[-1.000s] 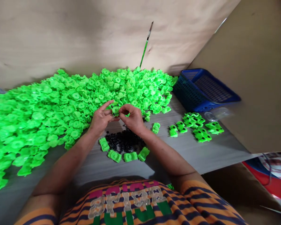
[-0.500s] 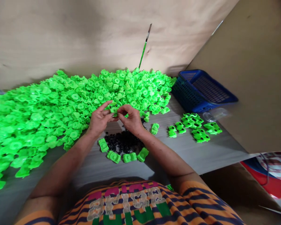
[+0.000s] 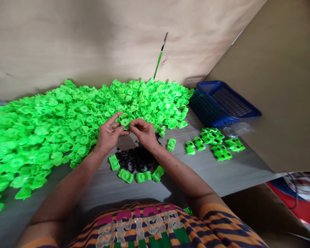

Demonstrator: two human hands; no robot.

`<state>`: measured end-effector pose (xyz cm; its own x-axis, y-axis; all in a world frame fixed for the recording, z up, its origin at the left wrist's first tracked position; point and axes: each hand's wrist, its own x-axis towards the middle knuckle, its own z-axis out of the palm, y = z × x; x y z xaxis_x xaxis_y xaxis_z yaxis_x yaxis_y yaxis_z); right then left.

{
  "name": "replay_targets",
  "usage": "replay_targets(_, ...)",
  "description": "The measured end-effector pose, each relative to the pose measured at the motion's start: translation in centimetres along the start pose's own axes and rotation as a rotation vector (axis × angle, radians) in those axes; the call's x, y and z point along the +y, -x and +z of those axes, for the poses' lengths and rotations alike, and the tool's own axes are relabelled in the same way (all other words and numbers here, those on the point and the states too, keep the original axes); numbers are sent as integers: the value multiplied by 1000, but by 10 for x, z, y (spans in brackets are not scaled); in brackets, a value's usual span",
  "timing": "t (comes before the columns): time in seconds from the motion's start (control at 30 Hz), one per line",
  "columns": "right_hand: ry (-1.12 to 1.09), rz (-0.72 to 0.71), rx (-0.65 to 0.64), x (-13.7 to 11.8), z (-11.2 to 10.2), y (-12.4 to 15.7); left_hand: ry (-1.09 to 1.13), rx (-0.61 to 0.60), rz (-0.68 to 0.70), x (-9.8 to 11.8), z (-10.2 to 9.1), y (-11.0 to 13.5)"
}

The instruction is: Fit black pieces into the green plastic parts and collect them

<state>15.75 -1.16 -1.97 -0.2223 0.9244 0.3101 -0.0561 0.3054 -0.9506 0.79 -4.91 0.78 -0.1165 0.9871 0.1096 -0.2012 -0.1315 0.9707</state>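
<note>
My left hand (image 3: 110, 134) holds a small green toy car body (image 3: 124, 122), underside up, between thumb and fingers. One black wheel axle (image 3: 123, 117) lies across its far end. At its near end my right hand (image 3: 144, 133) is closed in a pinch, with a dark bit, seemingly another axle, at the fingertips; most of it is hidden. Below the hands is a heap of black wheel axles (image 3: 136, 158). Several green car bodies, one of them a car body (image 3: 125, 175) at the front, curve around that heap.
A large pile of green car bodies (image 3: 54, 127) runs along the back wall. To the right stand green cars with black wheels (image 3: 221, 152), a blue basket (image 3: 212, 106) and a clear plastic cup (image 3: 229, 132). A thin green stick (image 3: 158, 58) rises behind the pile.
The view has tilted slightly, so the scene sits a little lower. Both hands keep hold at the car body, with only slight finger movement at its near end.
</note>
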Motion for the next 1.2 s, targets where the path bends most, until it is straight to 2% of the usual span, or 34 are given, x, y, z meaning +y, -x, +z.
replay_targets(0.23,29,-76,31,3,4,2,-24,9,33,-1,1,3)
replay_targets(0.63,151,-99,70,15,14,3,-44,65,7,-15,-4,-3)
replay_targets(0.77,173,-18,41,7,11,1,-4,37,-10,-15,-5,-4)
replay_targets(0.87,129,23,-27,-5,8,-1,28,42,-6,-8,-2,2)
replay_targets(0.93,107,32,-43,-14,5,-1,41,2,-26,-1,1,7)
replay_targets(1.0,86,27,-6,-21,-3,3,39,-46,-58,4,4,13)
replay_targets(1.07,83,14,68,-26,-22,10,21,-53,-86,7,6,16)
replay_targets(1.13,131,-3,151,-30,-56,23,13,-18,-94,10,6,17)
replay_targets(1.2,248,-32,264,-33,-106,39,21,4,-90,14,5,16)
